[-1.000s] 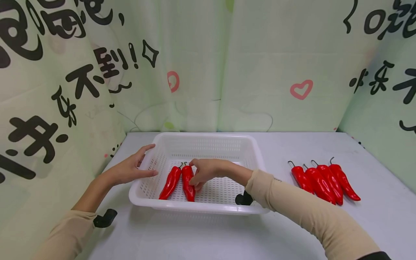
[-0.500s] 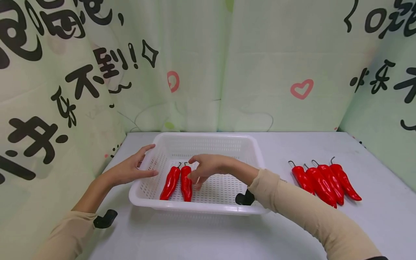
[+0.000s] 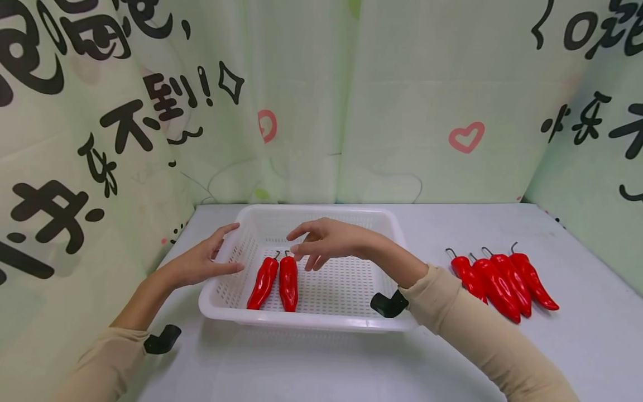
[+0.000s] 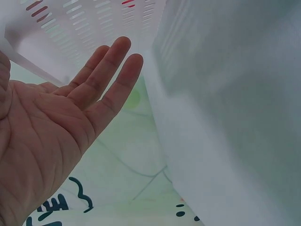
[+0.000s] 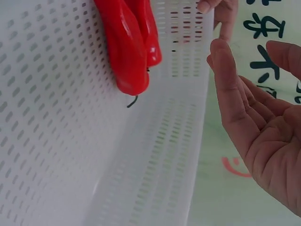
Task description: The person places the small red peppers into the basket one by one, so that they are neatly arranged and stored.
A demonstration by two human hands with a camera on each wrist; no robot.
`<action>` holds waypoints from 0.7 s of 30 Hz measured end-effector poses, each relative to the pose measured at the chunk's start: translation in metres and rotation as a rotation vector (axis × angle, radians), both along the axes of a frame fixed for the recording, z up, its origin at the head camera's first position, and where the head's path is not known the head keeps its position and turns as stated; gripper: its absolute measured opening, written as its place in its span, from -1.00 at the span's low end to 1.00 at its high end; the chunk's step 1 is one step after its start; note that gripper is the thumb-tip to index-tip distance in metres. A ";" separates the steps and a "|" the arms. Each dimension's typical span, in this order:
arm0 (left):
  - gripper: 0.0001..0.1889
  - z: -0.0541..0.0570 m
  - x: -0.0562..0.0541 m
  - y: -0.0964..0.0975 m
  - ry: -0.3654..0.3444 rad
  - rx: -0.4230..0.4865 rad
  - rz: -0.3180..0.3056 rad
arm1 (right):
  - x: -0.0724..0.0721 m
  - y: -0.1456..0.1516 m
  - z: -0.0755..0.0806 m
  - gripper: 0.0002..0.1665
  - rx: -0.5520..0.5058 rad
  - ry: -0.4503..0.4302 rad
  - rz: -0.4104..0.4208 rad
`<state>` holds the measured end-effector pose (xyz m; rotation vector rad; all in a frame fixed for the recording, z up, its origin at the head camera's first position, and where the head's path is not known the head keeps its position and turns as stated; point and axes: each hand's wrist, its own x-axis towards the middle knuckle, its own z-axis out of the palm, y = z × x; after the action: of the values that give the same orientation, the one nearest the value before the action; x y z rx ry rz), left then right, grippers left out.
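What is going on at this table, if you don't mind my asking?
A person has both hands at a white plastic basket. Two red peppers lie side by side in it, toward its left end. The right hand hovers over the basket near their stem ends, holding nothing. The left hand is at the basket's left end. Four more peppers lie on the table to the right, outside the basket.

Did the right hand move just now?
Yes, the right hand moved upward in the head view, nearer the far rim of the white plastic basket.
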<state>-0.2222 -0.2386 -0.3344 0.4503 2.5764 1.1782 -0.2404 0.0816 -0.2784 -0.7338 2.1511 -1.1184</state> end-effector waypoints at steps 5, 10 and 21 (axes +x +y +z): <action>0.11 0.000 0.000 0.000 0.003 0.003 -0.001 | 0.007 0.011 0.012 -0.49 -0.051 0.087 -0.027; 0.10 -0.001 0.000 0.001 0.002 -0.001 0.000 | 0.016 0.020 0.021 -0.49 -0.053 0.175 -0.073; 0.04 -0.001 -0.001 -0.001 0.006 0.005 -0.019 | 0.038 0.048 0.036 -0.52 -0.093 0.377 -0.188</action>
<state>-0.2232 -0.2395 -0.3358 0.4792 2.5690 1.1786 -0.2023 0.1297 -0.2426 -0.8537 2.5402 -1.2649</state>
